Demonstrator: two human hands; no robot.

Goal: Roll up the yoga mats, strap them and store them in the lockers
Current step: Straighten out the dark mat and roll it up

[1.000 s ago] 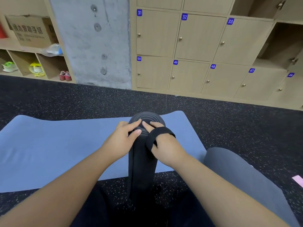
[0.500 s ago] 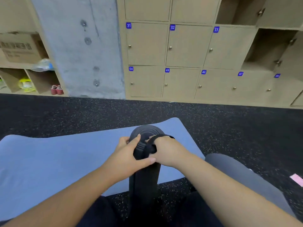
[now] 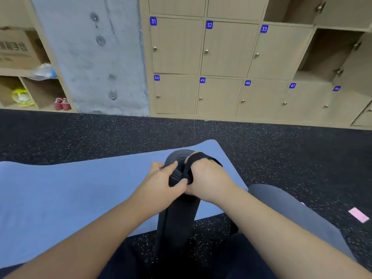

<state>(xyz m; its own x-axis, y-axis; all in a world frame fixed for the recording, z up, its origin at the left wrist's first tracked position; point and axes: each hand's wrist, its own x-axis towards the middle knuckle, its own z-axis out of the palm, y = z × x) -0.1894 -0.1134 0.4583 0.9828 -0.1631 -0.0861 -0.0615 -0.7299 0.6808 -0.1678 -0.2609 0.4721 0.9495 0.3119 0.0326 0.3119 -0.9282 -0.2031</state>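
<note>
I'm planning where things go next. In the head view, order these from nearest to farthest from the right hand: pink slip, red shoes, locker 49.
From the right hand:
1. Pink slip, on the floor to the right.
2. Locker 49, straight ahead, bottom row.
3. Red shoes, far left cubby.

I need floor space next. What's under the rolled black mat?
The black mat lies across the flat blue mat, and its near end is over speckled floor. Whatever lies directly beneath it is covered.
</note>
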